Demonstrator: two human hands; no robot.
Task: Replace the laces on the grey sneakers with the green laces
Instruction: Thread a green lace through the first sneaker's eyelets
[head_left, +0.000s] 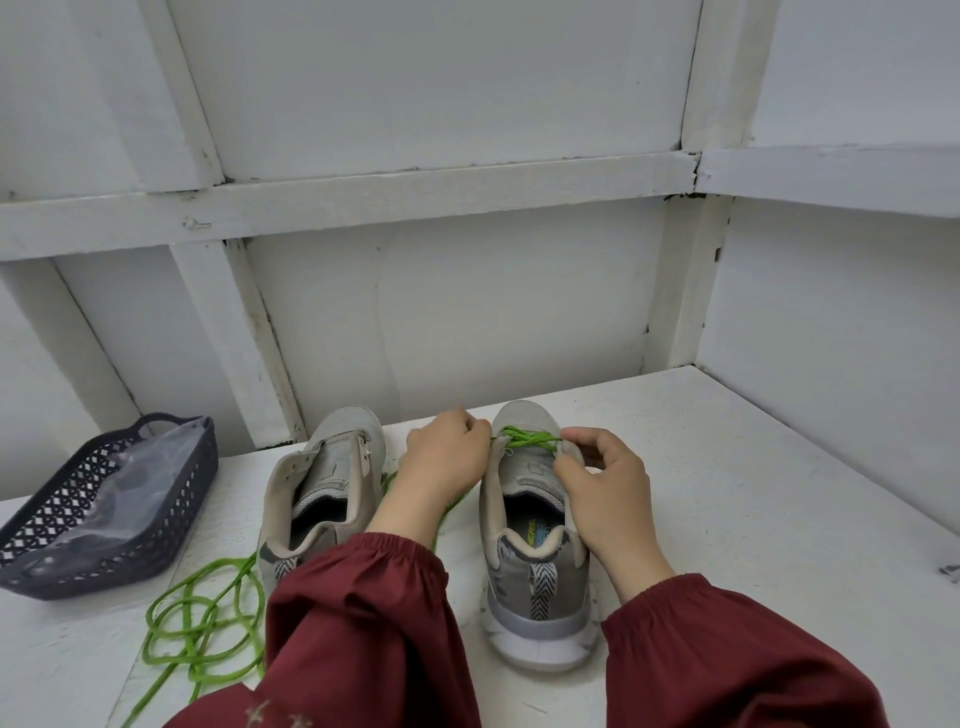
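Two grey sneakers stand heel-toward-me on the white table. The left sneaker (322, 488) has no lace in its eyelets. The right sneaker (535, 545) carries a green lace (527, 439) crossed through its front eyelets. My left hand (447, 457) pinches that lace at the shoe's left eyelet edge. My right hand (605, 483) pinches it at the right eyelet edge, over the tongue. A loose green lace (200, 629) lies coiled on the table at the lower left, partly hidden by my dark red sleeve.
A dark plastic basket (31, 566) holding a clear plastic bag stands at the left of the table. White panelled walls close in behind and to the right. Bare table surface (753, 493) stretches to the right of the right sneaker.
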